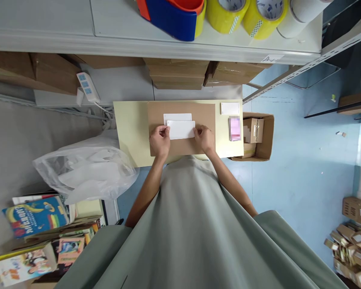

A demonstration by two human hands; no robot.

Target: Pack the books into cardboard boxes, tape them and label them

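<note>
A flat brown cardboard sheet [182, 110] lies on a small pale yellow table [129, 128]. On it I hold a white rectangular box [181, 129] by both ends: my left hand [160, 141] pinches its left end and my right hand [204, 138] grips its right end. A second white box [177, 117] lies just behind it on the cardboard, partly covered.
A white card [230, 108] and a pink item [234, 128] lie on the table's right side. An open carton [257, 136] stands to the right, a plastic bag [87, 168] to the left. Tape rolls [225, 14] sit on the shelf above. Books [36, 216] lie lower left.
</note>
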